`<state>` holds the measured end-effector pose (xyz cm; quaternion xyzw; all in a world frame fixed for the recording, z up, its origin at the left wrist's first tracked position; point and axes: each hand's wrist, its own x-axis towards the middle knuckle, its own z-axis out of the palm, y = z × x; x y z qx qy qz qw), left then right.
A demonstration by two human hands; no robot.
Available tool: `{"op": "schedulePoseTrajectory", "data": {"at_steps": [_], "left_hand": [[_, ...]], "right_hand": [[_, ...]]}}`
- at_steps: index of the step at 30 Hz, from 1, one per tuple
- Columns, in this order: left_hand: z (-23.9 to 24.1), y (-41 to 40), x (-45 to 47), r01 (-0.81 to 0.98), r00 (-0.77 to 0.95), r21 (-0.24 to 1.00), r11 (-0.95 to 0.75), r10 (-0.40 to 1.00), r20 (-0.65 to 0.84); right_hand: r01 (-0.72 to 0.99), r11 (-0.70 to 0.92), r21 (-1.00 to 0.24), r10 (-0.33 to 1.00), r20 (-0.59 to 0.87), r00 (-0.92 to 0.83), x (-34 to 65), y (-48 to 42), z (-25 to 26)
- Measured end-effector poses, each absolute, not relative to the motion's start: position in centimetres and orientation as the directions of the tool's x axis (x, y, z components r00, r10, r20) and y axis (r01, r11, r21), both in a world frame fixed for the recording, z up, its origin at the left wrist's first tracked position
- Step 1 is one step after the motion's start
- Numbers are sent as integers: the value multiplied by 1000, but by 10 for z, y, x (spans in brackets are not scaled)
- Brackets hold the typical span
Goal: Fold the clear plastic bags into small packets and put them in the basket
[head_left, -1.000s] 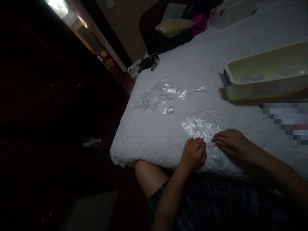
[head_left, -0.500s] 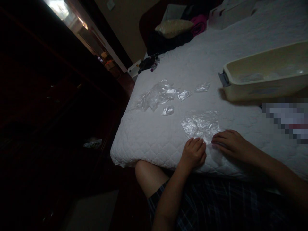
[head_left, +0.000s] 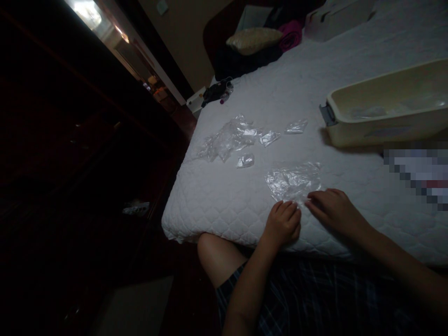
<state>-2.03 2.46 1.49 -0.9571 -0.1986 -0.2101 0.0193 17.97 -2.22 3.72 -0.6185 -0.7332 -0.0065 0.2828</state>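
Note:
A clear plastic bag (head_left: 292,179) lies spread flat on the white quilted bed (head_left: 217,200), its surface crinkled and shiny. My left hand (head_left: 283,221) rests at its near edge with the fingers curled down onto the plastic. On the other side of that edge, my right hand (head_left: 329,205) pinches the plastic between thumb and fingers. The fingertips of both hands are close together. Farther off lie a heap of clear plastic bags (head_left: 229,137) and several small folded ones, among them a folded bag (head_left: 245,161) nearest the left hand.
A long cream plastic bin (head_left: 385,128) with a grey latch stands at the right, some clear plastic inside. A pillow (head_left: 254,41), a rolled pink cloth (head_left: 291,36) and a pale box (head_left: 336,21) are at the far end. Dark furniture (head_left: 70,140) fills the left.
My right hand has shifted slightly, its fingertips now nearer my left hand along the bag's near edge. My left hand stays in place. The view moved a little.

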Motion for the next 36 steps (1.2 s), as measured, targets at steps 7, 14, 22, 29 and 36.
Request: {"op": "schedulePoseTrajectory", "data": {"at_steps": [7,14,22,29,36], "left_hand": [[15,25,-20,395,828,56,-917,382,410],[13,22,-22,428,794,29,-903,392,465],[15,22,-20,437,819,-1,-900,397,415],[19,22,-19,447,827,20,-895,421,374],[16,23,-19,440,809,36,-897,414,418]], "right_hand": [[912,257,-319,891,443,-96,177,-23,38],[924,282,-257,890,430,-152,177,-24,39],[916,289,-278,890,430,-150,176,-24,46],[896,314,-313,864,486,-133,175,-25,43],[893,357,-275,873,438,-214,172,-24,25]]}}
